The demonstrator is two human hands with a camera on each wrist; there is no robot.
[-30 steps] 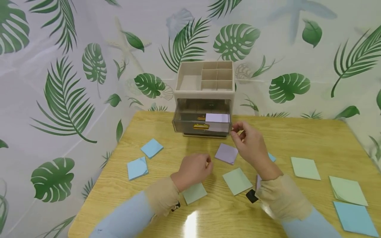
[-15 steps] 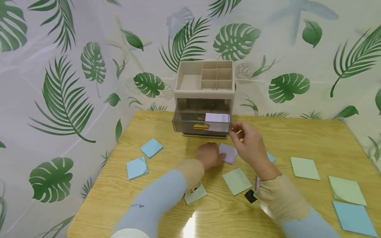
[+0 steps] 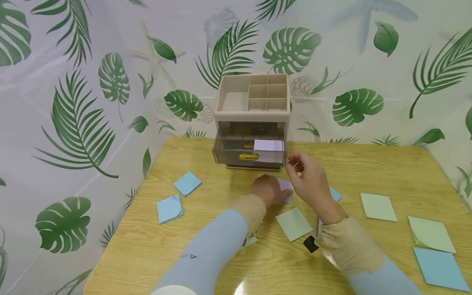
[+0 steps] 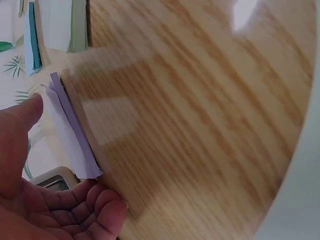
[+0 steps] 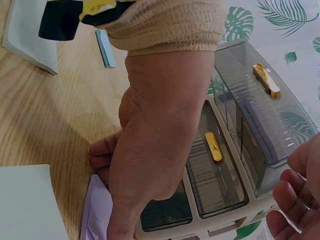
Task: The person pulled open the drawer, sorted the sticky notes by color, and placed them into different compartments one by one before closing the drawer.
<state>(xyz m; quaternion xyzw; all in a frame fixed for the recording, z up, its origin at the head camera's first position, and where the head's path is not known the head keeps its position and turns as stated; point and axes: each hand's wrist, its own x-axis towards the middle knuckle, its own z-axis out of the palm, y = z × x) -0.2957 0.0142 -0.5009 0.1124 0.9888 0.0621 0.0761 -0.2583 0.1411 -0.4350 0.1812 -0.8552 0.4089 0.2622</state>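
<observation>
My left hand (image 3: 266,189) is at a lilac sticky-note pad (image 3: 284,184) on the table before the organizer. In the left wrist view, the thumb is beside one end of this pad and loosely bent fingers (image 4: 112,215) lie by the other; no pinch shows. My right hand (image 3: 311,179) is at the right front corner of the pulled-out clear grey drawer (image 3: 229,157). Its thumb touches that corner in the right wrist view, the fingers loosely bent below. Inside the drawer lies another lilac pad (image 3: 268,145). The left hand partly hides the pad on the table.
The cream organizer (image 3: 236,116) has open compartments on top. Blue pads (image 3: 187,183) lie left. A green pad (image 3: 293,224) lies between the forearms, another (image 3: 249,241) under the left arm. Green pads (image 3: 378,207) and a large blue one (image 3: 441,269) lie right.
My left hand has moved forward and right from above the near green pad to the lilac pad on the table. My right hand and the drawer have stayed in place.
</observation>
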